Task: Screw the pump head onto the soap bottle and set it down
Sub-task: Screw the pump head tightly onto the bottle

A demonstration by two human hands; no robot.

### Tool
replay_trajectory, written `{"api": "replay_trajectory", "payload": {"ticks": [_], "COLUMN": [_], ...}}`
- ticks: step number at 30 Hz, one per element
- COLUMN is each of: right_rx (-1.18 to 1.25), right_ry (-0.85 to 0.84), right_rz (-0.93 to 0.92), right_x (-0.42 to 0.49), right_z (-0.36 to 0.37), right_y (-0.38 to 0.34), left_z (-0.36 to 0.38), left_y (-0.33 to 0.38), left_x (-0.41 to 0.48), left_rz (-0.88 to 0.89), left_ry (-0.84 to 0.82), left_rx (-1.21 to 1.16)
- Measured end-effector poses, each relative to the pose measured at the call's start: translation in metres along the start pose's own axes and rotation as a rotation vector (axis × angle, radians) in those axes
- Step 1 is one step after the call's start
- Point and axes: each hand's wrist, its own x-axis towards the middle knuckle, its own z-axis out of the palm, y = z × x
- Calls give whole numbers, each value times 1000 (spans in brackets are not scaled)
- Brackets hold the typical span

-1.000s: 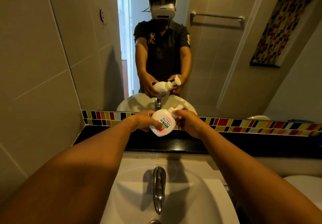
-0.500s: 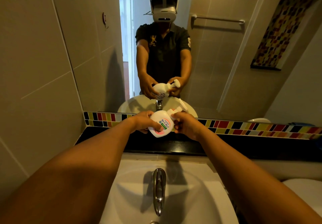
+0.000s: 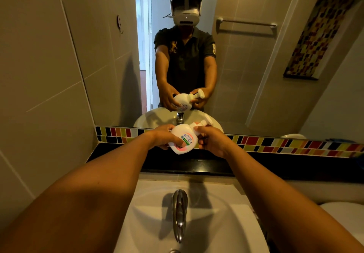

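A white soap bottle (image 3: 184, 137) with a pink and green label is held tilted in the air above the black ledge (image 3: 197, 166), its neck pointing up and to the right. My left hand (image 3: 164, 137) grips the bottle's body from the left. My right hand (image 3: 211, 140) is closed around the neck and collar of the white pump head (image 3: 205, 123), which sits on the bottle's neck with its nozzle pointing toward the mirror. The joint between pump and bottle is hidden by my fingers.
A white sink (image 3: 226, 213) with a chrome tap (image 3: 179, 211) lies below my arms. A mirror (image 3: 256, 65) with a coloured tile strip (image 3: 275, 144) under it faces me. A tiled wall (image 3: 39, 75) stands at the left. A white rounded object (image 3: 346, 213) sits at the right.
Both hands and the bottle have stayed almost in place. The bottle has tilted slightly and my right hand has shifted a little on the pump's collar.
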Motion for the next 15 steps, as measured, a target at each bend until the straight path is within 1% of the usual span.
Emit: {"api": "replay_trajectory", "payload": {"ticks": [5, 10, 13, 15], "right_rx": [-71, -53, -33, -52], "right_ry": [69, -49, -50, -21], "right_rz": [-11, -16, -7, -12], "right_x": [3, 4, 6, 7], "right_z": [0, 1, 1, 3], "right_y": [-4, -7, -10, -8], "left_z": [-2, -9, -15, -15], "left_y": [8, 5, 4, 4], "left_x": [1, 2, 2, 2], "left_rz": [10, 10, 7, 5], "left_ry": [3, 13, 21, 19], "left_rx": [22, -4, -14, -2]}}
